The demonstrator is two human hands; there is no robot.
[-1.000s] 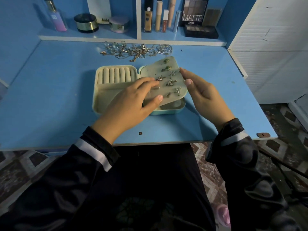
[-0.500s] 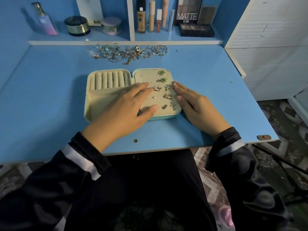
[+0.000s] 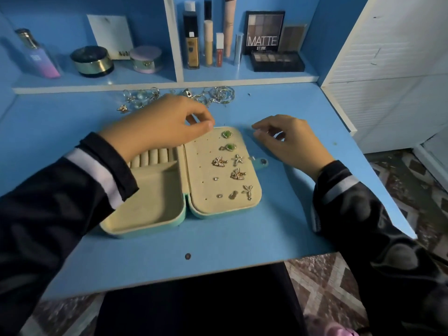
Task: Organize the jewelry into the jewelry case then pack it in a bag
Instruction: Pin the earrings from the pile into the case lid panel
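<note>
Fingers [image 3: 204, 124] of the left hand [image 3: 160, 127] are curling together over the open jewelry case [image 3: 145, 214] on the table [image 3: 242, 238], grip unclear; the right hand [image 3: 291, 139] is hovering loose, empty. Earrings [image 3: 232, 174] are sitting pinned inside, the loose pile [image 3: 218, 95] is waiting behind, bagging not yet done

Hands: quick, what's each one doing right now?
Left hand: fingertips pinched together over the jewelry case; cannot tell whether it holds anything.
Right hand: open, fingers loosely curled, nothing visible in it.

Perfume bottle [image 3: 40, 57], dark jar [image 3: 92, 61], MATTE palette [image 3: 265, 32] stand on shelf [image 3: 145, 80].
</note>
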